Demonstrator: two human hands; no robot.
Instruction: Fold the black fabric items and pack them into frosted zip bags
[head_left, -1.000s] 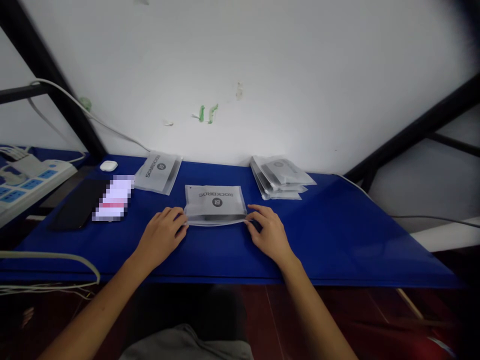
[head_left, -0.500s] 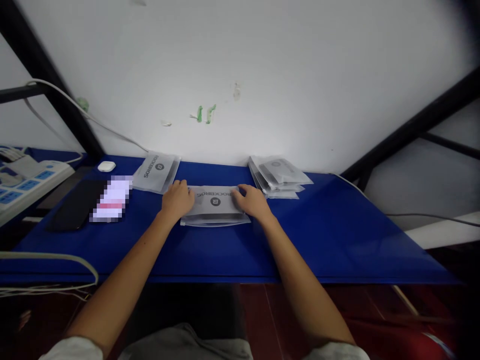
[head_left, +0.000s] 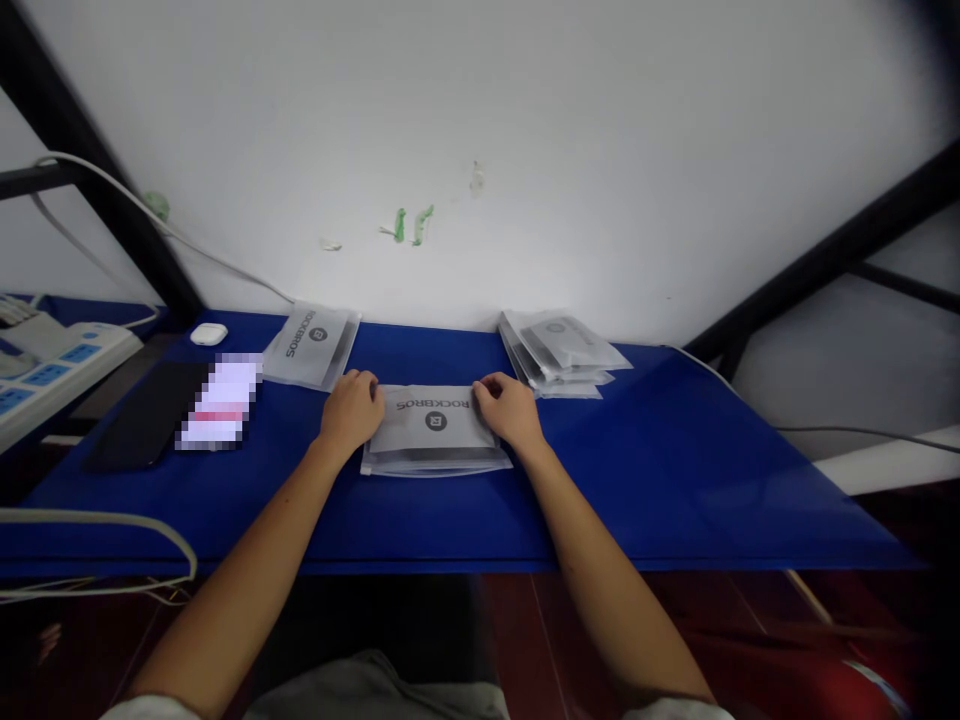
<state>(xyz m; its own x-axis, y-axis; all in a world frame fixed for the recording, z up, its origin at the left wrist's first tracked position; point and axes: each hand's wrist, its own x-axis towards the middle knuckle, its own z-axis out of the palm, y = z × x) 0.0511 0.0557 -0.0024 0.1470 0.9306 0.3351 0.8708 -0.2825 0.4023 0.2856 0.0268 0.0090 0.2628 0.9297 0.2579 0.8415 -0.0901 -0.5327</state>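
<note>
A frosted plastic zip bag [head_left: 420, 440] printed with ROCKBROS lies in front of me, its lettering upside down and its zip edge towards me. My left hand [head_left: 351, 412] grips the far left corner, fingers curled. At the opposite far corner my right hand [head_left: 511, 410] pinches the bag between thumb and fingers. Behind my left hand lies a similar ROCKBROS bag [head_left: 311, 347], turned at an angle. Several more such bags [head_left: 566, 345] are piled against the wall behind my right hand. What the bag under my hands contains is not clear.
On the blue tabletop [head_left: 675, 480], to the left, lie a phone with a lit, pixelated screen [head_left: 221, 400], a dark flat object [head_left: 146, 415] and a small white case [head_left: 208, 334]. A power strip [head_left: 67, 365] and cables are farther left. The white wall [head_left: 600, 180] bounds the back.
Both hands have drawn the bag slightly towards me, and it lies flatter with more of its front showing. The other bags have stayed in place.
</note>
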